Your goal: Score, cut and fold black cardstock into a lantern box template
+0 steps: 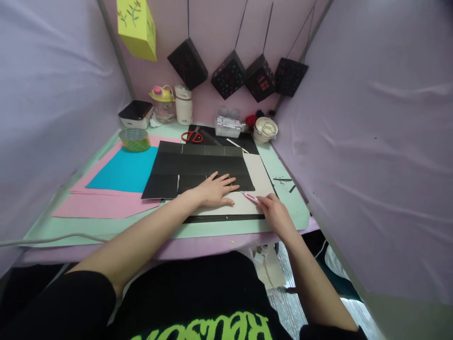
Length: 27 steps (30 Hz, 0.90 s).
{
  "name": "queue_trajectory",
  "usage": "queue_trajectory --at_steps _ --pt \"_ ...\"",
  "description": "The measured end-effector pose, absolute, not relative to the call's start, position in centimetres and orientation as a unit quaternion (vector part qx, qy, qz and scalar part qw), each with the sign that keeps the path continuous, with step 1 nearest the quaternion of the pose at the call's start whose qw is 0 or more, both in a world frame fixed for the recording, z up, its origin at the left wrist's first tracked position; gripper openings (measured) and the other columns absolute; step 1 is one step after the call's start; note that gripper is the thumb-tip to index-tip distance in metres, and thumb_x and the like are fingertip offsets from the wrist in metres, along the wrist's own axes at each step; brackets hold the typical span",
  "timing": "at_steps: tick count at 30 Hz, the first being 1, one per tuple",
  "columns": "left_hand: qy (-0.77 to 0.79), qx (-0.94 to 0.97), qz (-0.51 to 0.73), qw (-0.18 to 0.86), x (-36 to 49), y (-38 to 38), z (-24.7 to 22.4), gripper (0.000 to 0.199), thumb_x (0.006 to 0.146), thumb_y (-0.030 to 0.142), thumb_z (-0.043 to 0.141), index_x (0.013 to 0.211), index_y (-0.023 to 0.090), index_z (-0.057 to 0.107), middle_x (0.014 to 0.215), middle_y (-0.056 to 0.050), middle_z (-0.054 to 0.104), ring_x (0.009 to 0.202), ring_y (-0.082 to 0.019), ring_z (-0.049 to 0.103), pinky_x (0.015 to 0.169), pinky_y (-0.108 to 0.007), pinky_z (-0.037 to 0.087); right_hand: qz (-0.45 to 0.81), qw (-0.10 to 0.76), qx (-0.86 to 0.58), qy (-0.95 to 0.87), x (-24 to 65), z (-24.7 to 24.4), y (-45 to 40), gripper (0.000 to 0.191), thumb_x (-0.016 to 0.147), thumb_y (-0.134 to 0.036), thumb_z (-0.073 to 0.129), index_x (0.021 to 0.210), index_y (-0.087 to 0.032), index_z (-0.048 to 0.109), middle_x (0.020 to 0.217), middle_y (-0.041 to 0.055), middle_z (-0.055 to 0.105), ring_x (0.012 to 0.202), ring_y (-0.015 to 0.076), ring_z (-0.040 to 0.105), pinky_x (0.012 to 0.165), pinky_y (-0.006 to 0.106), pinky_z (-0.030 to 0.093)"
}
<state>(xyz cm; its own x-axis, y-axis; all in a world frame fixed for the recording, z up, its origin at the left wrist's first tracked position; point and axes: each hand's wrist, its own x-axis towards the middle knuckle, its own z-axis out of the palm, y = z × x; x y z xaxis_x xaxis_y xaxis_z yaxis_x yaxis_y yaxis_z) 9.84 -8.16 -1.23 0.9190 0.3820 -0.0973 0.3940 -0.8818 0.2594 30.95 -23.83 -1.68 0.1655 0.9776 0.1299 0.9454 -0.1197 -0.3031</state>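
Observation:
A black sheet (198,163) with short white marks near its front and back edges lies over a white board (260,175). My left hand (216,190) rests flat on the sheet's front edge, fingers spread, with the thumb over the white board. To its right, my right hand (274,210) grips a pink craft knife (251,197), whose tip points left at the front edge of the black sheet, near its front right corner. Black material shows beneath the board's front edge.
Pink paper (102,205), a blue sheet (123,170) and a tape roll (135,140) lie left. Red-handled scissors (192,137), a clear box (229,127) and a cream bucket (265,129) stand behind. Black scraps (282,179) lie right. Dark paper boxes (229,74) hang above.

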Motion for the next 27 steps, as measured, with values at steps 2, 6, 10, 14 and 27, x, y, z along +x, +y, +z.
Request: queue_trajectory --at_steps 2,6,10,14,27 --pt "0.196 0.970 -0.018 0.143 9.8 -8.0 -1.6 0.075 0.087 0.071 0.037 0.150 0.031 0.028 0.160 -0.003 0.015 0.148 -0.029 0.008 0.115 -0.055 0.001 0.044 0.156 -0.743 -0.649 30.8 -1.5 -23.8 0.031 0.094 -0.021 0.045 0.116 -0.021 0.067 0.090 0.0056 0.053 0.078 0.0183 0.058 0.074 0.028 0.043" --pt "0.201 0.968 -0.021 0.146 9.9 -8.1 -1.9 0.078 0.086 0.072 0.037 0.150 0.030 0.027 0.160 -0.004 0.015 0.147 -0.029 0.007 0.115 -0.054 0.001 0.050 0.149 -0.735 -0.659 30.7 -1.1 -23.9 0.029 0.094 -0.021 0.045 0.112 -0.020 0.068 0.088 0.0048 0.052 0.075 0.0170 0.056 0.072 0.027 0.043" --pt "0.203 0.968 -0.011 0.149 10.0 -8.2 -1.9 0.076 0.086 0.072 0.039 0.149 0.031 0.029 0.160 -0.004 0.017 0.147 -0.030 0.009 0.115 -0.054 0.001 0.078 0.150 -0.732 -0.660 30.7 -1.0 -24.2 0.029 0.094 -0.019 0.045 0.111 -0.020 0.069 0.088 0.0045 0.052 0.074 0.0163 0.057 0.073 0.027 0.042" --pt "0.206 0.967 -0.002 0.152 9.9 -8.3 -1.8 0.075 0.086 0.070 0.042 0.149 0.031 0.031 0.159 -0.005 0.018 0.147 -0.029 0.010 0.115 -0.054 0.002 0.084 0.171 -0.727 -0.659 30.4 -1.3 -23.9 0.029 0.094 -0.021 0.045 0.112 -0.020 0.068 0.089 0.0049 0.052 0.076 0.0168 0.057 0.075 0.027 0.043" --pt "0.209 0.965 -0.006 0.156 10.0 -8.5 -1.5 0.075 0.086 0.070 0.043 0.149 0.029 0.032 0.159 -0.005 0.018 0.147 -0.030 0.011 0.115 -0.054 0.003 0.080 0.163 -0.727 -0.662 29.1 -1.2 -23.8 0.027 0.093 -0.020 0.045 0.105 -0.020 0.069 0.085 0.0041 0.049 0.072 0.0167 0.055 0.070 0.027 0.041"
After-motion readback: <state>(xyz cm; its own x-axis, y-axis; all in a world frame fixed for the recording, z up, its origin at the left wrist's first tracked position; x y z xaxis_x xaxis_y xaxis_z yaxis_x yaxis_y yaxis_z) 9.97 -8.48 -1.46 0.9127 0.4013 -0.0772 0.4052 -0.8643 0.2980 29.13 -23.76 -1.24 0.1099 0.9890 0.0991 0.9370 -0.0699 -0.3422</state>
